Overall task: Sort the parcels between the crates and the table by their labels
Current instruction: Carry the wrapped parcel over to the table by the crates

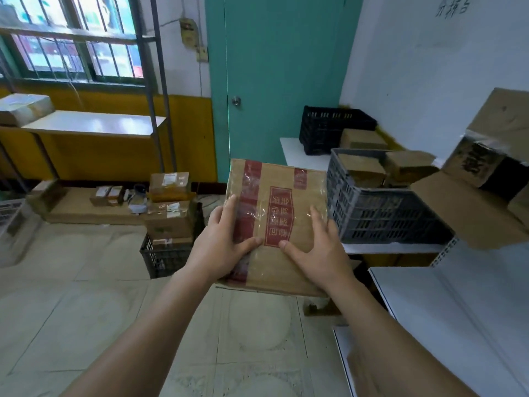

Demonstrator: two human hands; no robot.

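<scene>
Currently held mid-air, near centre: parcel [279, 224], gripped at both edges by left hand [226, 239] and right hand [317, 245], thumbs on top. Risk: slip on glossy tape; misread inverted label, wrong grey crate [380, 207] at right.

A small parcel sorting room or storeroom. The landmark is the teal door [282, 81]: to its right a white table [303, 156] carries black and grey plastic crates [380, 213] holding cardboard parcels [366, 167]; to its left, taped, labelled boxes [169, 202] pile on the tiled floor [86, 282] below a metal shelf rack [94, 124] and barred window [71, 38].
</scene>
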